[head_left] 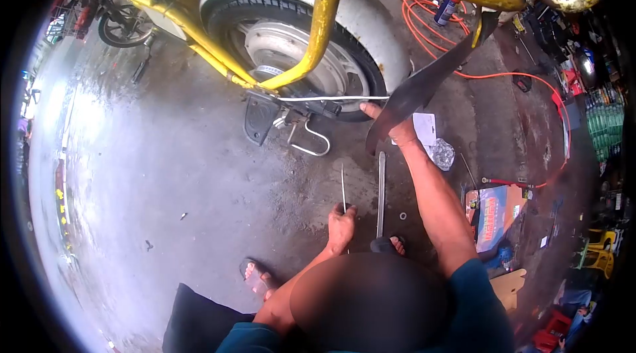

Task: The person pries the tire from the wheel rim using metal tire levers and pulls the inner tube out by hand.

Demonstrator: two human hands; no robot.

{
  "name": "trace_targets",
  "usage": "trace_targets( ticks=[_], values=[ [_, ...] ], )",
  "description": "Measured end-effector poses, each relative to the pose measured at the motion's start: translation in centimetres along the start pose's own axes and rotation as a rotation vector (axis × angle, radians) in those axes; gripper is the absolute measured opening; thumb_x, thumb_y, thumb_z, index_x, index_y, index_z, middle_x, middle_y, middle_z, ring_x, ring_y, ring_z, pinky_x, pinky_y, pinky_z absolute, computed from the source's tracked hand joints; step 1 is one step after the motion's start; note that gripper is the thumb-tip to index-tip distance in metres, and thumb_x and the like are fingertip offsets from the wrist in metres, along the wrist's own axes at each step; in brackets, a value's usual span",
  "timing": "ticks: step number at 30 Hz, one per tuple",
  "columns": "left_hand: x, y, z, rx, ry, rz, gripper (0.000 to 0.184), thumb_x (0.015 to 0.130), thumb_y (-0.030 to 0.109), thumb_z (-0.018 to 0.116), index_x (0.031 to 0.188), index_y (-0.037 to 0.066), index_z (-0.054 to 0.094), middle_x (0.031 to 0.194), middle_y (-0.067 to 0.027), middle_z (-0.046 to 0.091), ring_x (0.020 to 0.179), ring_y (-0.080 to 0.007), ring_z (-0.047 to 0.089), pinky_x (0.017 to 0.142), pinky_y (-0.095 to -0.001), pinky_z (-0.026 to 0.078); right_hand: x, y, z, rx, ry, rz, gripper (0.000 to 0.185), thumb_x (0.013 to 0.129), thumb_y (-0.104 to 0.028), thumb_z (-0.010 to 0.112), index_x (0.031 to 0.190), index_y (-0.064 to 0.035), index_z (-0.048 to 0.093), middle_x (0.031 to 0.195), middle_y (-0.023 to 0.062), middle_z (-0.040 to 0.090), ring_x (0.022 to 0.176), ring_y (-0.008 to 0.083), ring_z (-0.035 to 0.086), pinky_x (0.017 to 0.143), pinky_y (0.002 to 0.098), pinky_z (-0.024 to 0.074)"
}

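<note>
My left hand is closed round a thin metal rod that points up toward the wheel. My right hand reaches to the lower edge of the wheel, partly hidden behind a dark mudguard flap; its thumb shows near the end of a pale rod lying across the tyre. The black tyre sits under a grey fender and behind a yellow frame. A bent metal stand and a dark footrest are below the frame.
A long metal bar lies on the floor between my arms. To the right are an orange hose, a plastic bag, a white card, a spray can and a printed box. Another vehicle's wheel stands far left.
</note>
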State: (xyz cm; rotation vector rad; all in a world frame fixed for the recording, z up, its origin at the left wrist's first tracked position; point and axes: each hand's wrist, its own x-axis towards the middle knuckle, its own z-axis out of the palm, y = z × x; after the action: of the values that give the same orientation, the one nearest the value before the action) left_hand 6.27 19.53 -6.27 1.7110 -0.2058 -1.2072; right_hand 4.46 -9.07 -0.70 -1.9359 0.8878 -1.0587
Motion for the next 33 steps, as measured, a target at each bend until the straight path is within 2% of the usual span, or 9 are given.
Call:
trace_targets(
  ticks=[3, 6, 10, 14, 19, 23, 25, 29, 33],
  values=[
    [0.0, 0.0, -0.1, -0.025, -0.016, -0.037, 0.026, 0.084, 0.019, 0.061, 0.092, -0.006, 0.062, 0.075, -0.0134, 0.064, 0.070, -0.0207, 0.059, 0.067, -0.0343, 0.047, 0.4, -1.8, 0.2, -0.061, 0.150, -0.198, 0.041, 0.068, -0.032, 0.086, 0.081, 0.0006, 0.063, 0.072, 0.0028, 0.057, 0.069, 0.0159, 0.055, 0.067, 0.0310, 0.0451],
    [-1.2, 1.5, 0.0, -0.061, -0.014, -0.037, 0.024, 0.085, 0.018, 0.061, 0.093, -0.005, 0.062, 0.074, -0.0110, 0.064, 0.069, -0.0192, 0.058, 0.066, -0.0333, 0.046, -0.1, -1.0, -0.2, -0.016, 0.035, -0.044, 0.037, 0.070, -0.030, 0.085, 0.080, -0.0011, 0.064, 0.072, 0.0014, 0.057, 0.068, 0.0148, 0.054, 0.065, 0.0313, 0.0447],
    [-1.3, 2.1, -0.1, 0.047, 0.009, 0.002, 0.023, 0.085, 0.017, 0.062, 0.093, -0.005, 0.062, 0.074, -0.0093, 0.063, 0.069, -0.0180, 0.058, 0.064, -0.0330, 0.046, -0.2, -0.1, -0.2, -0.005, -0.036, 0.017, 0.032, 0.072, -0.027, 0.084, 0.075, -0.0034, 0.063, 0.070, 0.0004, 0.056, 0.066, 0.0140, 0.053, 0.062, 0.0323, 0.0439],
    [-1.1, 1.7, 0.2, 0.010, 0.010, -0.016, 0.024, 0.085, 0.018, 0.061, 0.093, -0.004, 0.062, 0.074, -0.0103, 0.063, 0.067, -0.0186, 0.058, 0.063, -0.0334, 0.047, 0.1, -1.6, -0.1, -0.065, 0.045, -0.124, 0.033, 0.071, -0.028, 0.084, 0.072, -0.0036, 0.062, 0.070, 0.0004, 0.056, 0.066, 0.0141, 0.053, 0.061, 0.0326, 0.0434],
    [-0.6, 1.1, 0.5, 0.005, -0.038, -0.049, 0.027, 0.086, 0.020, 0.060, 0.094, -0.005, 0.062, 0.074, -0.0109, 0.064, 0.068, -0.0185, 0.059, 0.064, -0.0335, 0.047, 0.1, -0.8, -0.5, -0.028, -0.058, 0.019, 0.037, 0.070, -0.030, 0.085, 0.077, -0.0019, 0.061, 0.073, 0.0013, 0.055, 0.070, 0.0145, 0.052, 0.063, 0.0323, 0.0433],
    [-0.1, 0.2, 0.1, -0.019, -0.023, -0.080, 0.030, 0.085, 0.021, 0.060, 0.098, -0.006, 0.062, 0.076, -0.0123, 0.065, 0.071, -0.0199, 0.060, 0.066, -0.0343, 0.047, 0.1, -0.5, -0.3, -0.096, -0.013, -0.114, 0.039, 0.069, -0.030, 0.086, 0.079, -0.0008, 0.062, 0.075, 0.0015, 0.055, 0.071, 0.0145, 0.051, 0.065, 0.0323, 0.0435],
    [0.5, -0.7, 0.1, -0.017, 0.019, -0.063, 0.031, 0.085, 0.021, 0.060, 0.100, -0.007, 0.062, 0.078, -0.0132, 0.065, 0.073, -0.0211, 0.060, 0.069, -0.0349, 0.047, 0.3, -1.2, -0.6, -0.142, -0.020, -0.117, 0.040, 0.069, -0.030, 0.086, 0.081, -0.0002, 0.063, 0.078, 0.0024, 0.056, 0.073, 0.0148, 0.052, 0.066, 0.0325, 0.0438],
    [0.8, -0.8, -0.1, -0.039, 0.007, -0.090, 0.032, 0.085, 0.021, 0.060, 0.100, -0.007, 0.062, 0.081, -0.0137, 0.066, 0.075, -0.0211, 0.060, 0.071, -0.0349, 0.048, 0.4, -0.1, -0.8, 0.015, -0.124, 0.095, 0.046, 0.068, -0.030, 0.086, 0.094, 0.0016, 0.063, 0.089, 0.0059, 0.059, 0.082, 0.0163, 0.053, 0.074, 0.0331, 0.0443],
    [1.0, -0.3, -0.2, -0.051, 0.016, -0.054, 0.029, 0.085, 0.020, 0.060, 0.097, -0.007, 0.063, 0.080, -0.0121, 0.065, 0.073, -0.0190, 0.058, 0.069, -0.0336, 0.047, 0.3, -0.1, -0.8, -0.027, -0.088, 0.029, 0.054, 0.068, -0.029, 0.086, 0.104, 0.0028, 0.062, 0.102, 0.0083, 0.060, 0.093, 0.0174, 0.054, 0.086, 0.0320, 0.0433]
  ],
)
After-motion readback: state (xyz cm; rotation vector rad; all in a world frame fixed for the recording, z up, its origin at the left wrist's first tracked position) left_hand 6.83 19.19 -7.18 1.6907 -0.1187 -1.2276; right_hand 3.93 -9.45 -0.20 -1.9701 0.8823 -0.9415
